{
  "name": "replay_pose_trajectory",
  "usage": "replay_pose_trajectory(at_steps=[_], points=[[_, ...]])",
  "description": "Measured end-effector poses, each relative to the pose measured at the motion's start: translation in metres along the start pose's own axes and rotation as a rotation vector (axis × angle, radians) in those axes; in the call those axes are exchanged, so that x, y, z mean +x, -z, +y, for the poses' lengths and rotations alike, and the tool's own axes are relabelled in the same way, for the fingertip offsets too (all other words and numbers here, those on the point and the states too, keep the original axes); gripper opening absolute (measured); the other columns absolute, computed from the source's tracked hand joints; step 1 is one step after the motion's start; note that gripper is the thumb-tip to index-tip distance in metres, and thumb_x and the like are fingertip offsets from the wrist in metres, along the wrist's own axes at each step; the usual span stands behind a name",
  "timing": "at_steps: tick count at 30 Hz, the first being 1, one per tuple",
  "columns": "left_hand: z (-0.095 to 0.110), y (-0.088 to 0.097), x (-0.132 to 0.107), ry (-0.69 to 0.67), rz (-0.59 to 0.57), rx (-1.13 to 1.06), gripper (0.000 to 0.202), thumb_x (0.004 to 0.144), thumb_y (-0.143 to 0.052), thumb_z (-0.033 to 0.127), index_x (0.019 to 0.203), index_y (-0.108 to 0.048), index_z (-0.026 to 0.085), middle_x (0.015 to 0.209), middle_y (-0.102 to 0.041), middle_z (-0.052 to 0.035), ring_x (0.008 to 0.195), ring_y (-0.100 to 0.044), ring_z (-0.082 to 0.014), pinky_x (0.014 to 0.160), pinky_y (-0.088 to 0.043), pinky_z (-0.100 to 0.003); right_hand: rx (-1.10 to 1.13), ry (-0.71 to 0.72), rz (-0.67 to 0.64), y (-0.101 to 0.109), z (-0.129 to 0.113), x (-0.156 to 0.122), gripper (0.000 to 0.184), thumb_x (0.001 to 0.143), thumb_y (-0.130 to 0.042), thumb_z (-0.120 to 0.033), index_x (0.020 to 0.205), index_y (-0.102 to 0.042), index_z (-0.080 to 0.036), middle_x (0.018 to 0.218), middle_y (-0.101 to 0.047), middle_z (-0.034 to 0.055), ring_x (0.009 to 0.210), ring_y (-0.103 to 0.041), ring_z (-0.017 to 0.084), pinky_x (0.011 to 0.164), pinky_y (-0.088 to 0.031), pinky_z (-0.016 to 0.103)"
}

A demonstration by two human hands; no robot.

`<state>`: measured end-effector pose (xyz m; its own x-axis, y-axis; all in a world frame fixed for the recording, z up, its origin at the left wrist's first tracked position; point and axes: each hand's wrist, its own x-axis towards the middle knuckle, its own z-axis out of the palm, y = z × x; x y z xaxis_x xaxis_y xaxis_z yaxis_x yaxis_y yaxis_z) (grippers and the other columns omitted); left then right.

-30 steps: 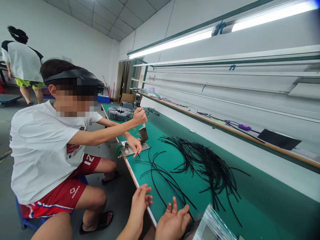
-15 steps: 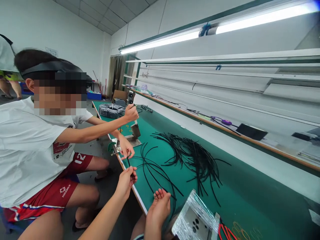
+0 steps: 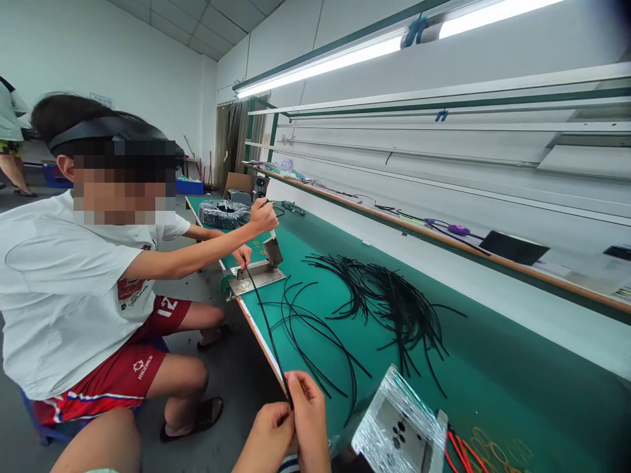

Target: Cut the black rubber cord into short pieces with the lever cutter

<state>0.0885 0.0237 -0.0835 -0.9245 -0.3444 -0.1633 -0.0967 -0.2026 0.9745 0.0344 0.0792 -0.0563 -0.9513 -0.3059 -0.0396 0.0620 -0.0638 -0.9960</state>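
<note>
1. a long green-matted surface [image 3: 497, 368] stretches down the room
2. loose black cords [image 3: 389, 295] sprawl across it
3. a steel jig [image 3: 256, 276] sits at its edge
4. a wrapped cable coil [image 3: 224, 213] lies beyond
5. red wires [image 3: 458, 450] and rubber rings [image 3: 495, 450] lie nearby

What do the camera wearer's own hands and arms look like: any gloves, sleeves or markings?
The left hand and right hand are bare, with no gloves, and the forearms show no sleeves or bands. Blue-and-white striped fabric shows at the bottom edge; which garment it belongs to cannot be told.

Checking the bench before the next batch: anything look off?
The black tubing lies in a loose tangle across the green bench mat, not bundled. The foil-wrapped plate sits tilted at the near end. No spill shows.
</note>
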Motion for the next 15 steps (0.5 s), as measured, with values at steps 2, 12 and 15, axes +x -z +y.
replay_pose_trajectory(at_steps=[2,12,15], points=[[-0.001,0.004,-0.001,-0.003,-0.049,-0.007,0.035,0.072,-0.063,0.042,0.053,-0.057,0.013,0.052,-0.042,0.0015,0.055,-0.034,-0.0097,0.051,-0.022,-0.023,-0.140,0.064,-0.035,0.003,-0.001,-0.003,0.040,0.068,-0.068,-0.057,0.075,-0.068,-0.018,0.071,-0.064,0.0032,0.070,-0.056,0.018,0.067,-0.044,0.029],[0.024,0.043,0.016,0.105,0.116,-0.425,0.052,0.056,-0.078,0.059,0.073,-0.060,0.014,0.063,-0.050,0.0039,0.046,-0.033,-0.0027,0.042,-0.020,-0.016,-0.442,0.227,-0.068,0.006,0.015,-0.015,0.025,0.082,-0.056,-0.042,0.069,-0.059,-0.021,0.070,-0.062,0.0023,0.067,-0.054,0.016,0.063,-0.041,0.026],[0.038,0.047,0.028,0.055,0.077,-0.475,0.052,0.058,-0.080,0.058,0.076,-0.062,0.012,0.066,-0.052,0.0035,0.042,-0.026,0.0007,0.038,-0.015,-0.015,-0.215,0.140,-0.094,0.002,0.030,-0.018,0.030,0.077,-0.063,-0.048,0.067,-0.060,-0.020,0.060,-0.057,-0.0004,0.055,-0.048,0.012,0.053,-0.038,0.024]])
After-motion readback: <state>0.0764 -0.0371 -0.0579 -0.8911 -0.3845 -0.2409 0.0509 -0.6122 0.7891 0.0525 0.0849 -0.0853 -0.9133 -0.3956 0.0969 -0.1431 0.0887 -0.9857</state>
